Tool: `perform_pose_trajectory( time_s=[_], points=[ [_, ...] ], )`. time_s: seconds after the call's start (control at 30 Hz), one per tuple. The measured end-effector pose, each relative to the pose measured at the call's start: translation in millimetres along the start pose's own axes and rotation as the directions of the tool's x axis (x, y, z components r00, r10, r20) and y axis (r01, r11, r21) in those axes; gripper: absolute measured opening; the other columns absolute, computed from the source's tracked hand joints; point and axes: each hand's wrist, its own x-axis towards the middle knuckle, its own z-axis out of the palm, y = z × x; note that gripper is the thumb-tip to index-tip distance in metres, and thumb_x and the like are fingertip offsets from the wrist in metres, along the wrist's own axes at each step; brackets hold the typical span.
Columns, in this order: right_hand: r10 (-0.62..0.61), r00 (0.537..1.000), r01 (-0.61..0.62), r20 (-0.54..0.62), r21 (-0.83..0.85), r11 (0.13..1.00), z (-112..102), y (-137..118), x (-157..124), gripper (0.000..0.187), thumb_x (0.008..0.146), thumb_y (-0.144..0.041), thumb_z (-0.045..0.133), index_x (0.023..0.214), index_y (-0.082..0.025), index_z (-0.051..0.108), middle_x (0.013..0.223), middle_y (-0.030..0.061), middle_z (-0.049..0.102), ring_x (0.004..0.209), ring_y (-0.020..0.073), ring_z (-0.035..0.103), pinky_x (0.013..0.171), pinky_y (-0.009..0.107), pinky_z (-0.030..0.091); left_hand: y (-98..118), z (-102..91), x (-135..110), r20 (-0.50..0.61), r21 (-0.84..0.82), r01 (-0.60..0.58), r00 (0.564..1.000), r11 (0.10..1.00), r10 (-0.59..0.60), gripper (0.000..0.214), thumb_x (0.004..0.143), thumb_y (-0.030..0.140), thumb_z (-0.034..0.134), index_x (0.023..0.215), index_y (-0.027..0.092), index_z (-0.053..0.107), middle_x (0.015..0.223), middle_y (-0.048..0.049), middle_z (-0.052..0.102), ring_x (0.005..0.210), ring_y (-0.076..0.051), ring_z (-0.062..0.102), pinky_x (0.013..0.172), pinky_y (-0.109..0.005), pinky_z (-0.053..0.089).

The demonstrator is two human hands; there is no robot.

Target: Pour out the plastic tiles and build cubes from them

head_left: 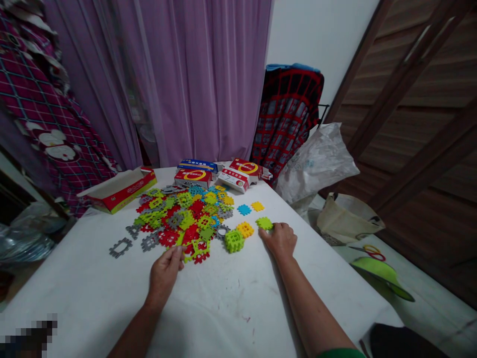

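Note:
A heap of plastic interlocking tiles [175, 219] in red, lime, grey, yellow and blue covers the middle of the white table. At its near edge, my left hand [164, 273] pinches a slim lime-green tile [181, 238] between thumb and fingers. Close by lies a lime frame tile [202, 247]. My right hand [282, 241] rests on the table, fingers curled and thumb at the edge of a flat lime-green tile [264, 223]. Between the hands sit a lime cube [234, 240] and a yellow-orange block [245, 229]. A blue tile [244, 210] and a yellow tile [257, 206] lie farther back.
Red boxes [193, 177] and a blue box [197, 165] stand at the table's back. An open carton [124, 191] is at the left. Beyond the right edge are a plastic bag [316, 161], a cloth bag [346, 219], scissors [373, 252] and a green hat [380, 274].

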Motion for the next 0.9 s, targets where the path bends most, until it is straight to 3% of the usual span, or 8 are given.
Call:
perform_pose_trajectory(
  time_s=[0.2, 0.33, 0.47, 0.6, 0.73, 0.83, 0.9],
  points=[
    [-0.095, 0.995, 0.095, 0.009, 0.020, 0.995, 9, 3, 7, 0.049, 0.082, -0.052, 0.056, 0.109, -0.014, 0.068, 0.119, 0.0159, 0.061, 0.109, 0.0288, 0.055, 0.085, 0.039, 0.041, 1, -2.4, 1, -0.041, 0.010, -0.018, 0.999, 1.000, 0.018, 0.060, 0.076, 0.073, 0.050, 0.085, 0.017, 0.071, 0.059, -0.0001, 0.061, 0.051, -0.013, 0.054, 0.043, -0.021, 0.039],
    [-0.115, 0.993, 0.115, 0.015, 0.026, 0.993, 14, 5, 11, 0.050, 0.083, -0.054, 0.055, 0.111, -0.014, 0.067, 0.119, 0.0153, 0.061, 0.109, 0.0292, 0.056, 0.086, 0.040, 0.042, -4, -7.3, 8, -0.083, 0.050, -0.024, 0.996, 0.998, 0.028, 0.055, 0.079, 0.067, 0.049, 0.089, 0.017, 0.071, 0.067, -0.0016, 0.067, 0.055, -0.014, 0.059, 0.050, -0.023, 0.046],
    [-0.121, 0.993, 0.120, 0.015, 0.039, 0.992, 18, 7, 10, 0.056, 0.081, -0.057, 0.053, 0.115, -0.014, 0.066, 0.119, 0.0157, 0.061, 0.110, 0.0306, 0.055, 0.087, 0.042, 0.042, -9, -13.2, 31, -0.102, 0.231, -0.144, 0.980, 0.962, 0.171, 0.038, 0.084, 0.051, 0.050, 0.096, 0.021, 0.071, 0.083, -0.0023, 0.072, 0.071, -0.016, 0.065, 0.066, -0.026, 0.052],
    [-0.087, 0.996, 0.091, -0.030, 0.153, 0.984, 24, 11, 12, 0.065, 0.077, -0.060, 0.054, 0.123, -0.014, 0.061, 0.124, 0.0166, 0.060, 0.113, 0.0312, 0.054, 0.090, 0.043, 0.042, -4, -16.4, 61, 0.066, 0.543, -0.360, 0.919, 0.758, 0.389, 0.025, 0.084, 0.029, 0.054, 0.099, 0.023, 0.073, 0.098, -0.0052, 0.070, 0.088, -0.020, 0.064, 0.081, -0.032, 0.051],
    [0.005, 0.995, 0.031, -0.102, 0.354, 0.935, 29, 18, 16, 0.067, 0.076, -0.058, 0.050, 0.123, -0.011, 0.060, 0.120, 0.0176, 0.063, 0.109, 0.0302, 0.057, 0.090, 0.042, 0.043, 13, -13.6, 78, 0.272, 0.693, -0.495, 0.853, 0.524, 0.445, 0.027, 0.082, 0.019, 0.059, 0.105, 0.024, 0.073, 0.104, -0.0069, 0.068, 0.098, -0.023, 0.060, 0.088, -0.036, 0.048],
    [0.082, 0.990, -0.021, -0.111, 0.469, 0.883, 30, 20, 18, 0.066, 0.075, -0.057, 0.046, 0.118, -0.011, 0.063, 0.115, 0.0174, 0.064, 0.101, 0.0287, 0.060, 0.089, 0.041, 0.044, 33, -2.3, 80, 0.349, 0.687, -0.556, 0.817, 0.468, 0.458, 0.028, 0.087, 0.021, 0.056, 0.109, 0.026, 0.072, 0.109, -0.0064, 0.068, 0.103, -0.023, 0.058, 0.090, -0.037, 0.046],
    [0.096, 0.989, -0.025, -0.114, 0.507, 0.862, 30, 21, 19, 0.065, 0.074, -0.058, 0.044, 0.114, -0.011, 0.066, 0.112, 0.0166, 0.065, 0.097, 0.0277, 0.061, 0.087, 0.040, 0.044, 46, 11.6, 79, 0.385, 0.690, -0.562, 0.818, 0.455, 0.427, 0.026, 0.089, 0.029, 0.056, 0.110, 0.026, 0.072, 0.109, -0.0065, 0.069, 0.105, -0.023, 0.058, 0.090, -0.038, 0.045]
  ],
)
